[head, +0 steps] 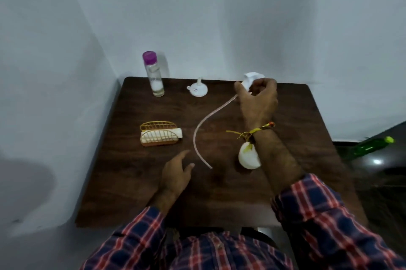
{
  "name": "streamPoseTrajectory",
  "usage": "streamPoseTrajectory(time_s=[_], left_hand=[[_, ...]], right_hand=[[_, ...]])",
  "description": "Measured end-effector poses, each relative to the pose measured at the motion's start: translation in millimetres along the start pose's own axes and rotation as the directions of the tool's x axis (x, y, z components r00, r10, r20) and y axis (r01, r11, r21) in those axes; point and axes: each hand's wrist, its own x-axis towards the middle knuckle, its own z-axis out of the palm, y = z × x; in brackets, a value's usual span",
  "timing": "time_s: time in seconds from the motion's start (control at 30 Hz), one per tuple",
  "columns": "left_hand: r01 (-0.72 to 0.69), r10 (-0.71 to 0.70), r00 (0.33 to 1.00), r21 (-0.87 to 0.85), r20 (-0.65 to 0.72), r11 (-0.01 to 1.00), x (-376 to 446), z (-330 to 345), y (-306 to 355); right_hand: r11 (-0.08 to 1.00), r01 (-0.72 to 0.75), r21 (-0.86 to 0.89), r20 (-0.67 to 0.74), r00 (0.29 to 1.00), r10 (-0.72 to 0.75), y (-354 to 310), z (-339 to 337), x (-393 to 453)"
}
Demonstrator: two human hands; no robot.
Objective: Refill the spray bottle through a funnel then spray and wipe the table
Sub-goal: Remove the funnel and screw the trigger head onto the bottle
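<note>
white plastic: spray head [252, 81], light, rigid, pinched in curled right hand [258, 102] fingers at 1 o'clock.
tube [203, 126]: thin, springy; grip the head, not it.
left hand [175, 173]: loosely spread, empty.
bottle [249, 156]: 5 o'clock under wrist, open.
funnel [198, 89]: 12 o'clock.

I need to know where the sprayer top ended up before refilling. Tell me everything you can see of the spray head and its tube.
The spray head is white plastic, gripped in the right hand above the table's far right part, off its bottle. Fingers cover much of it, so its nozzle and trigger cannot be made out. A long, thin, pale dip tube hangs from it, curving down and toward the person; whether its free end touches the wood cannot be told.
</note>
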Motion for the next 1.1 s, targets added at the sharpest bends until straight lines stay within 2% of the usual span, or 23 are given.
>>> streamPoseTrajectory(time_s=[0.1,0.27,0.33,0.53,0.73,1.1], left_hand=[[-0.121,0.123,0.992,-0.065,0.036,0.991,-1.2,12.0,46.0],[-0.260,0.304,0.931,-0.214,0.205,0.942,-4.9,31.1,114.7],[-0.253,0.296,0.923,-0.192,0.244,0.948,-5.9,41.4,130.8],[-0.238,0.272,0.935,-0.165,0.229,0.957,-5.0,68.7,152.8],[-0.194,0.214,0.964,-0.127,0.161,0.973,-4.9,89.5,152.1],[-0.230,0.237,0.965,-0.076,0.112,0.970,-2.2,95.0,160.4]], right_hand=[[0.979,-0.037,0.200,-0.062,0.997,0.050,9.9,-38.8,31.9],[0.899,-0.098,0.427,-0.078,0.986,0.144,30.7,-94.5,62.1],[0.869,-0.119,0.479,-0.091,0.979,0.185,41.0,-107.7,69.9],[0.769,-0.166,0.618,-0.069,0.962,0.263,67.5,-135.0,93.2],[0.690,-0.218,0.690,-0.024,0.946,0.323,95.9,-153.7,111.1],[0.555,-0.262,0.790,0.015,0.912,0.409,130.9,-156.4,119.2]])
